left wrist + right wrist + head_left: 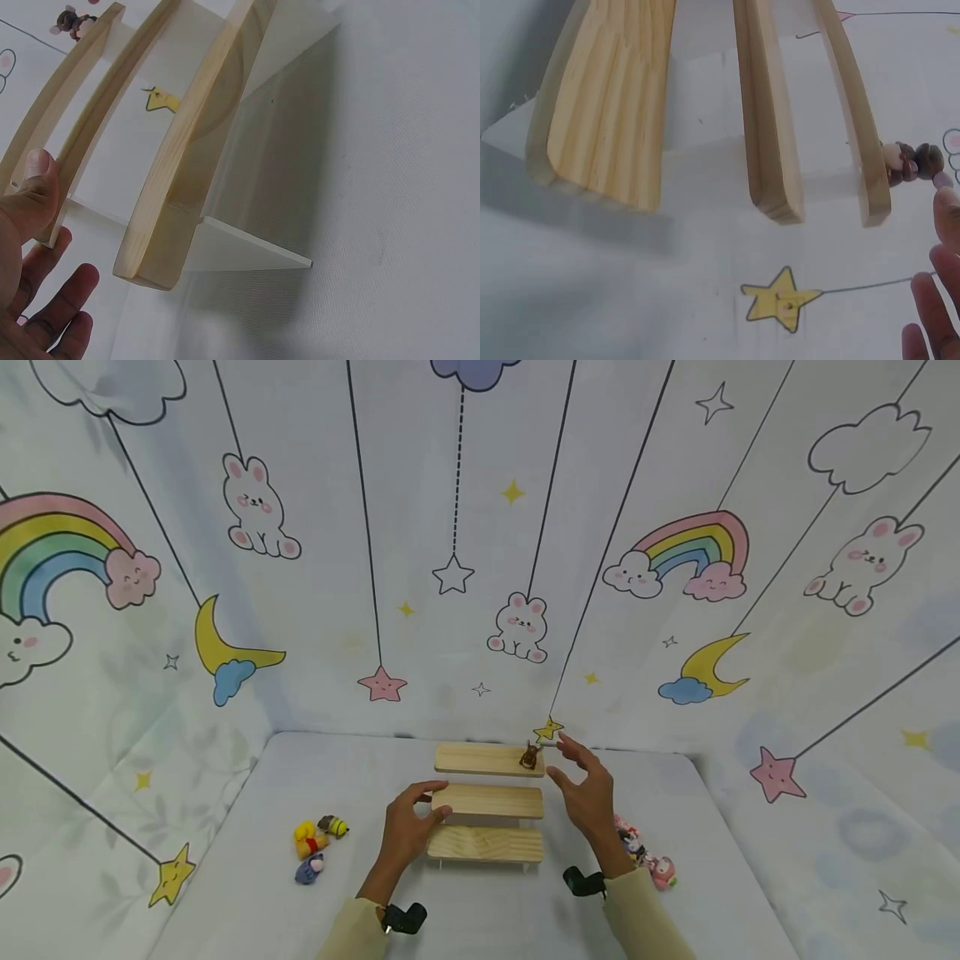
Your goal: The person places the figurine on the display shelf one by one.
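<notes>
A three-step wooden stand point(487, 802) sits mid-table, also seen in the left wrist view point(187, 157) and the right wrist view point(765, 112). A small brown figurine point(530, 757) stands at the right end of its top step, visible too as a brown figurine point(909, 161) and a brown figurine point(73, 21). My right hand point(581, 781) hovers just right of the figurine, fingers spread and holding nothing. My left hand point(412, 818) is at the left end of the middle step, thumb point(36, 187) by its edge, fingers loosely curved and empty.
Several small figurines lie left of the stand: a yellow one point(309, 837), a striped one point(333, 825), a blue-grey one point(310, 868). Pink and white figurines point(645, 852) cluster right of my right wrist. Printed fabric walls enclose the table point(247, 877) on three sides.
</notes>
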Demonstrator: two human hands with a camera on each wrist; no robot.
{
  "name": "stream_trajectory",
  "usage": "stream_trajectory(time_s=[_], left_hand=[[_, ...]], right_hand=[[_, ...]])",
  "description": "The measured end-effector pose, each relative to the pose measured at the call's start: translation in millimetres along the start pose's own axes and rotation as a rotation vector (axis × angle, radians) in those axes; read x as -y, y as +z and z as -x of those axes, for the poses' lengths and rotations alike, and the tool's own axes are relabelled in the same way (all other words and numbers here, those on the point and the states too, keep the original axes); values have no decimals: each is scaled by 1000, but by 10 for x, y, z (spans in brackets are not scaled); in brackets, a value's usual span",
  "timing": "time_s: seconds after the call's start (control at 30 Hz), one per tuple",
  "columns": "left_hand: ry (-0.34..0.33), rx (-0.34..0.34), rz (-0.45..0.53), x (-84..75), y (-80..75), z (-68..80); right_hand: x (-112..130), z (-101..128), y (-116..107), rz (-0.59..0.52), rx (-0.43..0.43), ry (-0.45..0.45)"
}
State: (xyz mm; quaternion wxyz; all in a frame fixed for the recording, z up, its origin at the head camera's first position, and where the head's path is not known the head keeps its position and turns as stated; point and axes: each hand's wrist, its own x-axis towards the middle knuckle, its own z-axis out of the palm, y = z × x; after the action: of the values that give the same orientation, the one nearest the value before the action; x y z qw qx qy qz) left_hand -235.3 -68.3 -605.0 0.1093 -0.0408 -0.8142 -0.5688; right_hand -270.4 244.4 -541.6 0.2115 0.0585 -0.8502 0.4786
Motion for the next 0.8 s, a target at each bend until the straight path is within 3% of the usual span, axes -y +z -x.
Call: stream_trajectory(time_s=[0.57,0.8], left_hand=[[17,-17,-13,51,14,-11],[-15,-2,-5,38,7,-15]], right_hand=[[-339,209,-390,92,-43,115],[-510,325,-506,110,-80,116]])
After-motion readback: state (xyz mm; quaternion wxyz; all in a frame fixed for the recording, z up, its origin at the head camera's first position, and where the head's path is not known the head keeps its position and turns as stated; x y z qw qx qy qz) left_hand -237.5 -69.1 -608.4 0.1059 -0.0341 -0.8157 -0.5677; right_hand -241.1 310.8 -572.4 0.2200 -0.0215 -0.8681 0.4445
